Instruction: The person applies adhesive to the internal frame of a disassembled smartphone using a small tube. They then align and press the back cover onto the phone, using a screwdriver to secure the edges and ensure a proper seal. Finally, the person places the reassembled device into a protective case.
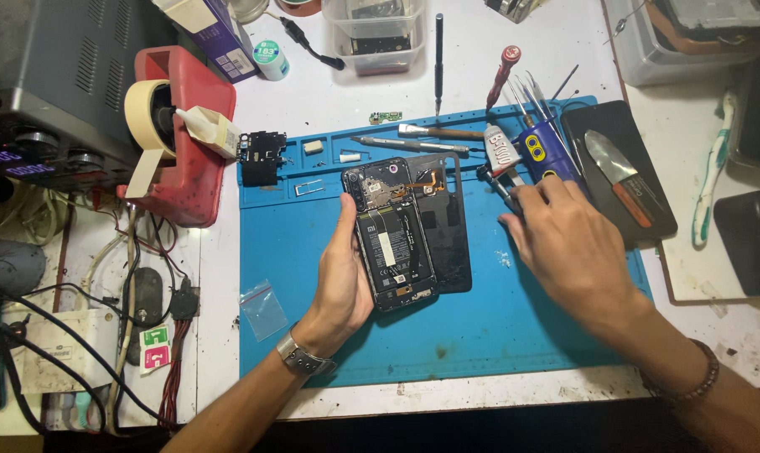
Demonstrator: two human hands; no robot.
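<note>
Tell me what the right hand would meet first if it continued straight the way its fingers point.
Probably the small white glue tube just past the right hand, beside the blue tool holder; depth is unclear.

Opened smartphone (394,237), back cover off, battery and black circuit board exposed; lies lengthwise on blue mat, slightly tilted. Detached black back cover (448,226) lies just beside it, tethered by orange flex cable.
</note>
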